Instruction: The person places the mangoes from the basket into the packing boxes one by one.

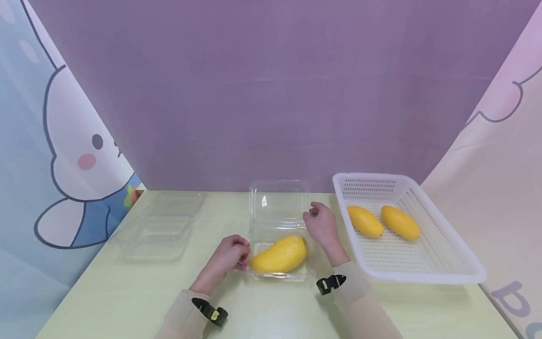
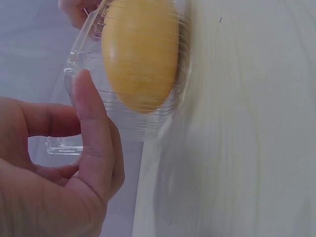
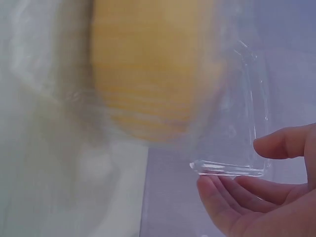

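At the middle of the table [image 1: 254, 310], a clear clamshell [image 1: 279, 227]; all places below taken from it. In its base: one yellow mango [image 1: 280, 255], lying aslant. Its lid [image 1: 281, 202] stands raised on the far side, the inside uncovered.

Left hand [image 1: 230, 256] at the clamshell's left edge, thumb and finger brought together on the rim in a narrow pinch. Right hand [image 1: 322, 226] at its far right, the lid's edge between thumb above and fingers below; a small gap, plastic held. Neither hand is on the fruit.

Right of the clamshell: white basket [image 1: 394, 259], two more mangoes [image 1: 400, 222] inside. Left of it, well apart: other clear packaging [image 1: 156, 230], raised lid and base; number of pieces hard to tell.

Step in hand, by my reading: fruit placed, closing about to be done. Next move would call for swinging the lid toward the person over the mango, base steadied by the left, then pressing the rims together. Thin plastic likely flexes; the base could slide.
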A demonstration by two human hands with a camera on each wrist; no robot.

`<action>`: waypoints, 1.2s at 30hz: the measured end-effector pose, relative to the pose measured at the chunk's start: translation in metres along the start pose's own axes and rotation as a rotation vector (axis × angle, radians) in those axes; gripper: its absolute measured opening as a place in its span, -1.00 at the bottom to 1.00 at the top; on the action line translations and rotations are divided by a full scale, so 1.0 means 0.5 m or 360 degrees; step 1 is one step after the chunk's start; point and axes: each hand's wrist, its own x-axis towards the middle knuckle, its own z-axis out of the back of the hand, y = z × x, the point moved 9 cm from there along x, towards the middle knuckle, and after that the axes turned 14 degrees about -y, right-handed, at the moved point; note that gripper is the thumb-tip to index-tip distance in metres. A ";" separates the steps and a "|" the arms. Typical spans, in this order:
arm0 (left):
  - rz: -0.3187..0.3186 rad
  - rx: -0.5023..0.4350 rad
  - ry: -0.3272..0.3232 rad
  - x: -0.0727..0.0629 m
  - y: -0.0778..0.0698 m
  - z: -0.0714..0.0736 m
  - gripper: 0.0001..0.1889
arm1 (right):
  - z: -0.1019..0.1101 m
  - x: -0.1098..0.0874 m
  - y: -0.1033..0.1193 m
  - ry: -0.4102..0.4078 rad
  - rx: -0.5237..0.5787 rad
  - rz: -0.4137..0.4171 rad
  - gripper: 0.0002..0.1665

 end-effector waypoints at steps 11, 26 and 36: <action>-0.0009 -0.0005 -0.0003 0.001 0.000 -0.002 -0.77 | 0.031 0.002 0.028 -0.0031 0.0137 -0.0013 -0.42; -0.0007 -0.0032 -0.0024 -0.001 -0.005 0.001 -0.76 | 0.065 -0.012 0.058 0.0004 0.0240 -0.0001 -0.49; 0.0014 -0.0054 -0.0019 0.007 0.003 0.005 -0.76 | 0.079 -0.027 0.058 -0.0034 0.0289 -0.0021 -0.58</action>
